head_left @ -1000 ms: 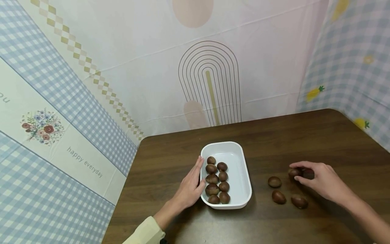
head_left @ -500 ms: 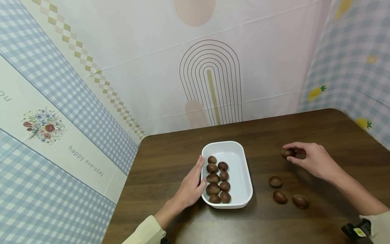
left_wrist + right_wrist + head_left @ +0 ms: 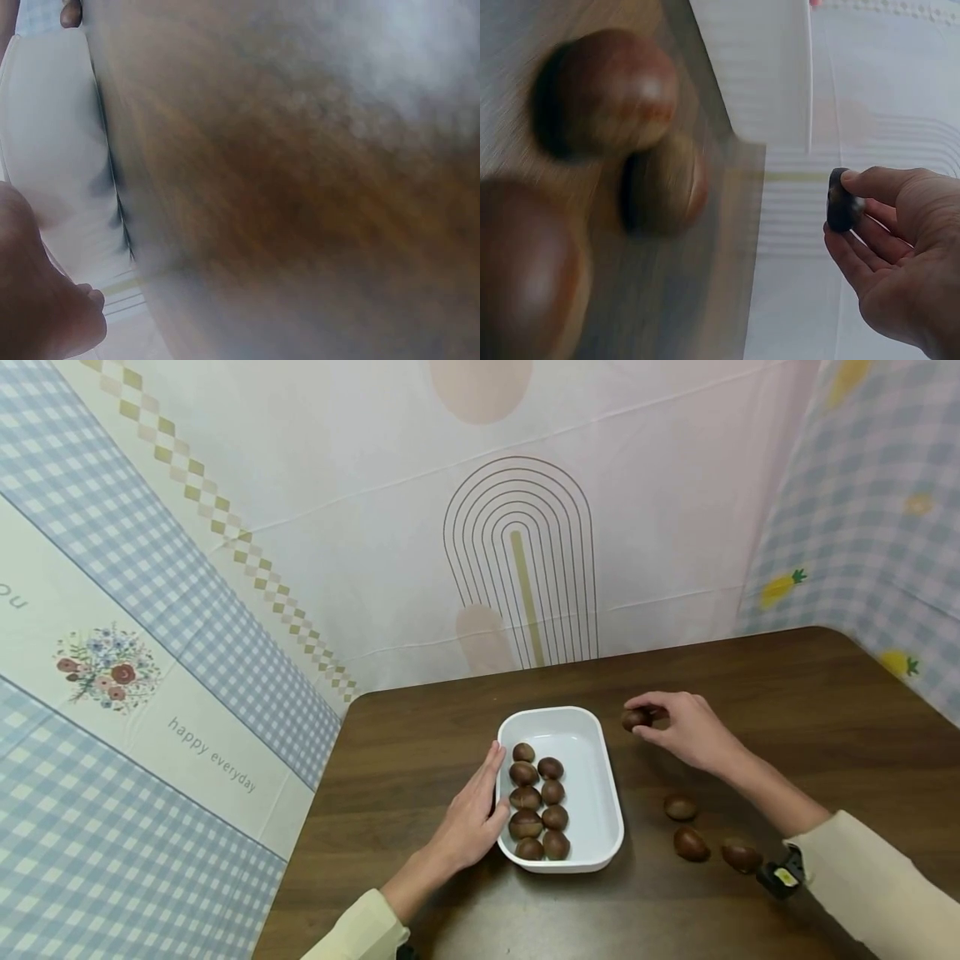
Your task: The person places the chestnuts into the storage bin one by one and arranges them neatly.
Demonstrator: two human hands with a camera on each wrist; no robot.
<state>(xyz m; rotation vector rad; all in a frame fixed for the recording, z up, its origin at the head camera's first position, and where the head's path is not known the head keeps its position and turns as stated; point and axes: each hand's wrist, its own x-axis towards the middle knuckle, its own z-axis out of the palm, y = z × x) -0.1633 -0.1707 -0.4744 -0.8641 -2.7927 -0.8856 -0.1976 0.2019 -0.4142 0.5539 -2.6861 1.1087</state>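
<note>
My right hand (image 3: 686,728) pinches a brown chestnut (image 3: 637,719) between thumb and fingers, just right of the far end of a white dish (image 3: 592,847). In the right wrist view the same chestnut (image 3: 841,201) looks dark at the fingertips. My left hand (image 3: 472,817) rests along the dish's left wall with fingers straight, its thumb over the rim. Two columns of chestnuts (image 3: 527,824) fill the left half of the dish. Three loose chestnuts (image 3: 691,843) lie on the table to the right of it, one partly behind the right wrist's camera.
The dark wooden table (image 3: 420,743) runs back to a patterned cloth (image 3: 360,527) hanging behind it. Blue checked cloth (image 3: 847,527) hangs at the right. A black wrist camera (image 3: 782,872) sits at the right cuff, close over the loose chestnuts.
My right hand has lifted a chestnut from the right side of the table and carried it leftward and away, towards the dish. The left hand has stayed at the dish.
</note>
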